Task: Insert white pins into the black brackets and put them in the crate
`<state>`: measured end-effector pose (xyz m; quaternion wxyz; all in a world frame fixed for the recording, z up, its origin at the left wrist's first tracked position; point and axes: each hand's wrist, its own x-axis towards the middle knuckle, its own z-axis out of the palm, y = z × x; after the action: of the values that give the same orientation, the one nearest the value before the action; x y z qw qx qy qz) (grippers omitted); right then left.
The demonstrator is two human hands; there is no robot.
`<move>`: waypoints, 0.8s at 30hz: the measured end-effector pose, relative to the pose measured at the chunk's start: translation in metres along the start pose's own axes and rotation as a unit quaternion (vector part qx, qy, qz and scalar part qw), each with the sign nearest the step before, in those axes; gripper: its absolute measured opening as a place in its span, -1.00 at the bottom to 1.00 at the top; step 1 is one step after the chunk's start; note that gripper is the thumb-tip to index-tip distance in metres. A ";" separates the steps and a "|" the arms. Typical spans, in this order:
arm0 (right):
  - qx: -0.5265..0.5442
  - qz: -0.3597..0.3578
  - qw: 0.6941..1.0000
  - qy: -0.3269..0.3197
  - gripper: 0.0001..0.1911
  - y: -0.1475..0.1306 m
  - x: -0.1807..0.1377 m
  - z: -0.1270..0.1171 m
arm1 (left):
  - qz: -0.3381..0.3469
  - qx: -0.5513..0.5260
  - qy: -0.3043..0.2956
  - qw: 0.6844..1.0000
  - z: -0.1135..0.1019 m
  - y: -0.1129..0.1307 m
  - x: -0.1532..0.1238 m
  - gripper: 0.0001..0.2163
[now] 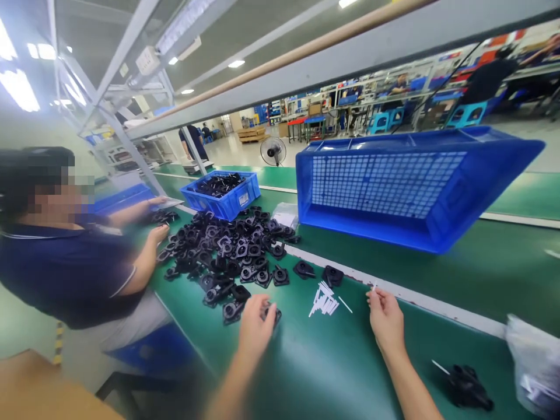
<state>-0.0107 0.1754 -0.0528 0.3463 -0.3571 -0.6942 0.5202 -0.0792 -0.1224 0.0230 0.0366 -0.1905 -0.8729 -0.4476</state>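
Observation:
My left hand (255, 326) is closed around a black plastic part (276, 315), at the near edge of a large heap of similar black parts (236, 242). Part of the held piece is hidden by my fingers. To the right, my right hand (387, 321) pinches a small white stick (374, 286), its tip showing above the fingertips. Between the hands lies a loose pile of white sticks (324, 300), with one stick apart from it. Two black parts, one of them a squarish housing (333, 276), rest just behind the pile.
A big blue crate (371, 224) lies tipped on the green bench (315, 361). Behind the heap stands a blue bin (242, 198) filled with black parts. A co-worker (65, 274) sits at left, hands by the heap. At right are a black part (470, 388) and a plastic bag (534, 367).

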 end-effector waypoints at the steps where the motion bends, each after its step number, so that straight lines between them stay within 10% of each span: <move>1: 0.019 0.002 1.000 -0.001 -0.59 0.000 0.000 0.002 | -0.010 0.017 0.005 1.000 -0.006 -0.010 -0.002 -0.82; 13: 0.114 0.027 0.993 0.004 -0.58 -0.012 -0.005 0.000 | -0.037 -0.010 -0.059 0.998 0.011 -0.020 -0.001 -0.87; 24: 0.099 0.053 0.992 -0.061 -0.51 -0.025 -0.009 -0.002 | -0.131 -0.357 -0.117 0.918 0.029 0.018 0.048 -0.53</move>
<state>-0.0077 0.1641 -0.0287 0.3094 -0.3249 -0.6392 0.6246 -0.1137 -0.0759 0.0307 -0.1951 -0.1263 -0.6706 -0.7044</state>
